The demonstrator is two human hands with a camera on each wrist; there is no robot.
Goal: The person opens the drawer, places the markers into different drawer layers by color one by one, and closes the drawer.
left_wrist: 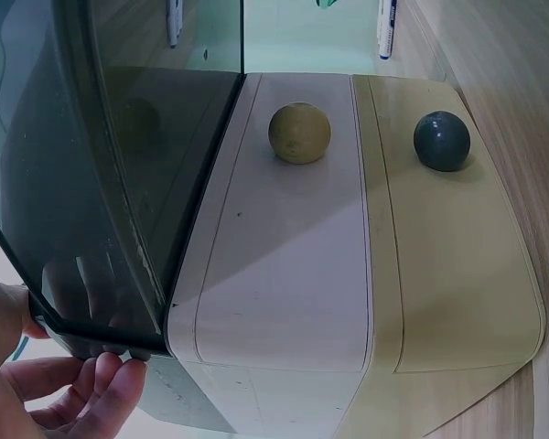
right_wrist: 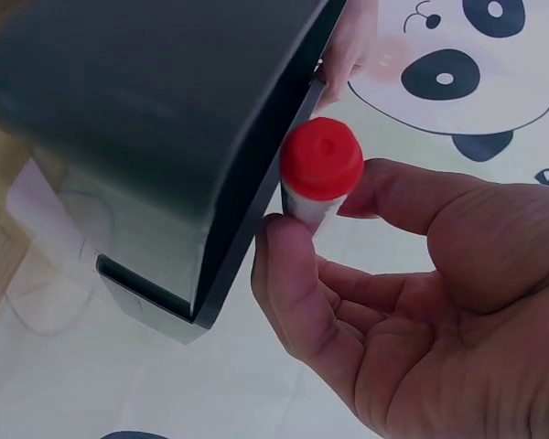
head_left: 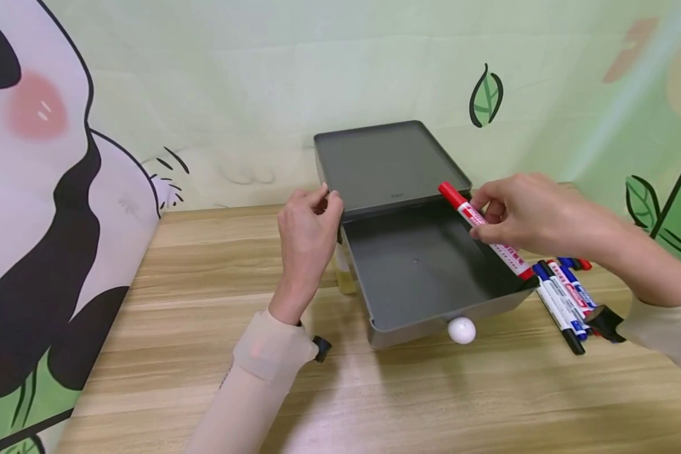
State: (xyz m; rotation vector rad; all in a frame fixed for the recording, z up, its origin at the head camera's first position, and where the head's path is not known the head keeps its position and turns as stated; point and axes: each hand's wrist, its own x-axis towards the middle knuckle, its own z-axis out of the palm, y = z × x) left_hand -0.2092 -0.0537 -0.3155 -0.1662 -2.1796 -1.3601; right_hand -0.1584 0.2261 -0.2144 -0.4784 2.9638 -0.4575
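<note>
A small drawer unit with a dark grey top [head_left: 391,164] has its grey top drawer [head_left: 420,265] pulled out, a white round knob [head_left: 462,330] on its front. My left hand [head_left: 309,233] grips the unit's left upper edge; in the left wrist view its fingers [left_wrist: 105,389] curl at that edge. Between thumb and fingers, my right hand [head_left: 528,211] pinches a thick red marker [head_left: 471,213], slanted over the drawer's right side. The marker's red end [right_wrist: 322,157] points at the right wrist camera. Below the grey drawer are a white drawer [left_wrist: 284,238] and a yellow one [left_wrist: 457,274].
Several markers [head_left: 564,299], in blue, black, white and red, lie on the wooden table [head_left: 204,302] right of the drawer. The white drawer has a yellow knob [left_wrist: 299,133], the yellow one a dark knob [left_wrist: 442,141]. A printed cloth [head_left: 232,94] hangs behind.
</note>
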